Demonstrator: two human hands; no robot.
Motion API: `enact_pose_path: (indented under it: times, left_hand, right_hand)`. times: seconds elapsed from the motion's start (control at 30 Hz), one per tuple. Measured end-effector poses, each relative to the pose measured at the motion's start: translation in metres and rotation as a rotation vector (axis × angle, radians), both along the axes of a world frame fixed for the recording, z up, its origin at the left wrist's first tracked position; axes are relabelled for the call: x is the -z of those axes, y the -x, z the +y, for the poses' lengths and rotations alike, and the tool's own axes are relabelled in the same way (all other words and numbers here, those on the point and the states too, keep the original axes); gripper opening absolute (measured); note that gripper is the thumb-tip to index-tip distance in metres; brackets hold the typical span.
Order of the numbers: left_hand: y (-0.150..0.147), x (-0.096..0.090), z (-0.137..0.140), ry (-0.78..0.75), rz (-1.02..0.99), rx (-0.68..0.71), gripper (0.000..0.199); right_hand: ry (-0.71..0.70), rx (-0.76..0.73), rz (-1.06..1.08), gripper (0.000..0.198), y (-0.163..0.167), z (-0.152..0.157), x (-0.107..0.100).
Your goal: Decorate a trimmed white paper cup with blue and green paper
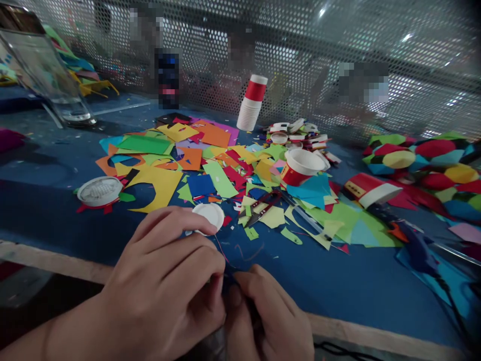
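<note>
Close together at the table's front edge, my left hand (165, 273) and my right hand (268, 313) are both closed, fingertips nearly meeting. A small dark blue thing (230, 282) shows between them, mostly hidden by the fingers. From there a thin reddish thread (221, 246) runs up toward a round white disc (209, 216), which lies just beyond my left fingers and is partly covered by them. Dark-handled thread snips (259, 209) rest on paper scraps ahead of my right hand. Beside them lies a clear, pen-like tool (310, 220).
Coloured paper scraps (150, 188) spread over the blue table (150, 228). Stacked paper cups (252, 103) lean at the back. A cut cup (300, 166) and a tipped cup (370, 190) stand right of centre. A blue glue gun (419, 248) lies right; a glass (62, 80) stands left.
</note>
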State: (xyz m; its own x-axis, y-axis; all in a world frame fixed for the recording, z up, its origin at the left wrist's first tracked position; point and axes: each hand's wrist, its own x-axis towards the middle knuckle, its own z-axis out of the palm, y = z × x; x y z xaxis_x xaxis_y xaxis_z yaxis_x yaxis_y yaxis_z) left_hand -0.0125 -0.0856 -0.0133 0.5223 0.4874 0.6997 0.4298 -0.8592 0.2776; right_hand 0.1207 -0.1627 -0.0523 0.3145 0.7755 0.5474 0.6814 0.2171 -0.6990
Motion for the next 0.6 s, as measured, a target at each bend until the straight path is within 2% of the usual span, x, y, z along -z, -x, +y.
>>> enact_pose_path:
  times: [0.2,0.4,0.6]
  left_hand:
    - [-0.0002,0.0014,0.0006,0.003,-0.020,-0.072,0.014]
    - [0.0019,0.0049,-0.0004,-0.024,0.001,-0.105,0.015]
    - [0.0092,0.0077,0.0009,0.100,-0.006,-0.017,0.013]
  right_hand:
    - [0.065,-0.016,0.029,0.021,-0.0007,0.0013,-0.0047]
    - [0.049,0.005,0.036,0.021,0.0014,0.0023,-0.0059]
    - [-0.004,0.021,0.030,0.021,-0.0018,0.0054,-0.0065]
